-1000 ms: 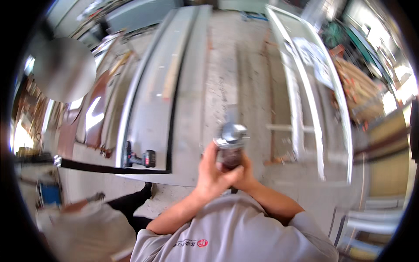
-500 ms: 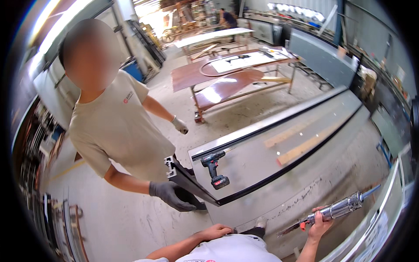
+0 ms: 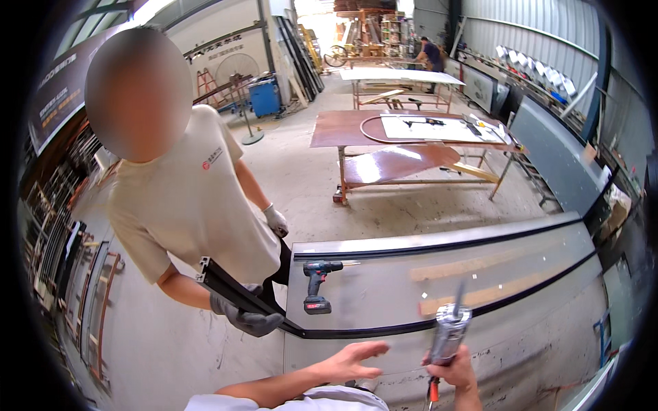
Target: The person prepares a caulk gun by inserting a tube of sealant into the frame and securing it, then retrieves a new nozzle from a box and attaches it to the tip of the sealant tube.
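My right hand (image 3: 458, 370) is wrapped round a caulking gun (image 3: 450, 335) with a silver barrel, its thin nozzle pointing away from me. A red-orange part hangs below the grip. To its left, my left hand (image 3: 356, 363) reaches out with fingers spread and holds nothing. Beyond both hands lies a black metal frame (image 3: 384, 331) on a grey glass panel (image 3: 384, 284). At the frame's near left corner, a co-worker's grey-gloved hand (image 3: 248, 316) holds up a black profile (image 3: 233, 288) that slants toward the co-worker.
A cordless drill (image 3: 317, 286) lies on the panel. Wooden strips (image 3: 466, 296) show under it at the right. The co-worker (image 3: 185, 198) stands at the left. Farther back are a brown-topped workbench (image 3: 336, 130), a white-topped table (image 3: 404, 75) and a blue cabinet (image 3: 265, 96).
My right hand has brought the caulking gun left and turned it to point away from me. My left hand has risen from my body and spread. The view has turned and lifted.
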The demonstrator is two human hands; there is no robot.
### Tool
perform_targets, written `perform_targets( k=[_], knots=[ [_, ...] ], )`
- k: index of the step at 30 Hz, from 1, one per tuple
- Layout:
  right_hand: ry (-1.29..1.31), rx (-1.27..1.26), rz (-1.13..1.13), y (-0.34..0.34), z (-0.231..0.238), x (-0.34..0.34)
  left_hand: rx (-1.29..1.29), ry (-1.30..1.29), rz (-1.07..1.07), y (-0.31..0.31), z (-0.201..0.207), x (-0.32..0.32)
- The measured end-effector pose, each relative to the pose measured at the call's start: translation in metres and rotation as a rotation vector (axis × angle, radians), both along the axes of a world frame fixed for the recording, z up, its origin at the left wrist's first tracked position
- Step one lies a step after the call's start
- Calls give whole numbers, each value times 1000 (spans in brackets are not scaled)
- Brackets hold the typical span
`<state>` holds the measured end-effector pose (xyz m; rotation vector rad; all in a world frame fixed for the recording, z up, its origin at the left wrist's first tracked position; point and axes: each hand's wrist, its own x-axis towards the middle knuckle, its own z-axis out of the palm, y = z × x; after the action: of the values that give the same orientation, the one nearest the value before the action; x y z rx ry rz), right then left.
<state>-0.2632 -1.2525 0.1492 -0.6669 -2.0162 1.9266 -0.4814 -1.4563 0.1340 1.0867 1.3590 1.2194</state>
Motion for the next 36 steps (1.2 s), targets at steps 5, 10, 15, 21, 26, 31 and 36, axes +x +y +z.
perform_targets(
  k=[5,10,15,21,26,31,36],
  knots=[
    [-71,119,570,6,3,-58,216,-145,223,46,27,19],
    [-210,-362,724,5,-4,-89,247,-631,480,56,2,22],
    [-333,32,589,28,21,-81,315,-934,672,86,-10,24],
    [178,-166,686,94,44,-41,430,-1041,887,102,7,2],
    [305,-373,1073,125,47,-56,566,-1002,1094,135,-14,24],
    [436,-493,1174,163,33,-40,693,-1074,1261,146,-33,63],
    [431,-323,1274,182,23,-40,617,-1064,1395,157,-8,93]
  ],
)
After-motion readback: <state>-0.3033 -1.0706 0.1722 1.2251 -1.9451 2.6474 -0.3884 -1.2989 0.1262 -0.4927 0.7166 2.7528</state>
